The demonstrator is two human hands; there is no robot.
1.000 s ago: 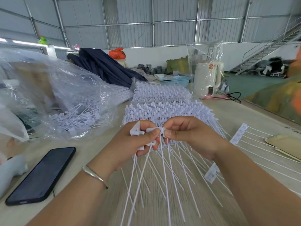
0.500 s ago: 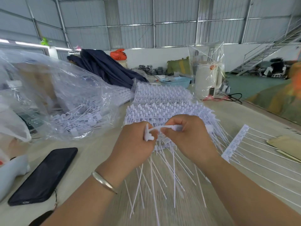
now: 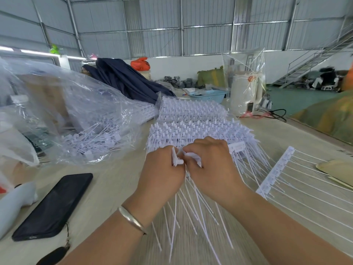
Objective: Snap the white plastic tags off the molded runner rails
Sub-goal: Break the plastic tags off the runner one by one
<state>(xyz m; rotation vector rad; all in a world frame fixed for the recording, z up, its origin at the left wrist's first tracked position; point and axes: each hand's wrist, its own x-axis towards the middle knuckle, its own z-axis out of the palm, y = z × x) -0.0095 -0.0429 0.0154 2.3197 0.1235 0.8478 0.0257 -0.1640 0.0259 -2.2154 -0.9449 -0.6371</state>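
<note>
Both hands, left hand (image 3: 162, 173) and right hand (image 3: 212, 169), pinch white tags (image 3: 176, 159) on seemingly one runner rail (image 3: 236, 147); uneven twisting could tear a stem.

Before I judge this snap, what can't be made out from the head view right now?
- Fingertips of left hand and right hand: curled under, hidden by the hands' backs.
- Break point on the white tag: covered by fingers.
- Tag tails: motion-blurred.
- Phone screen: dark.
</note>
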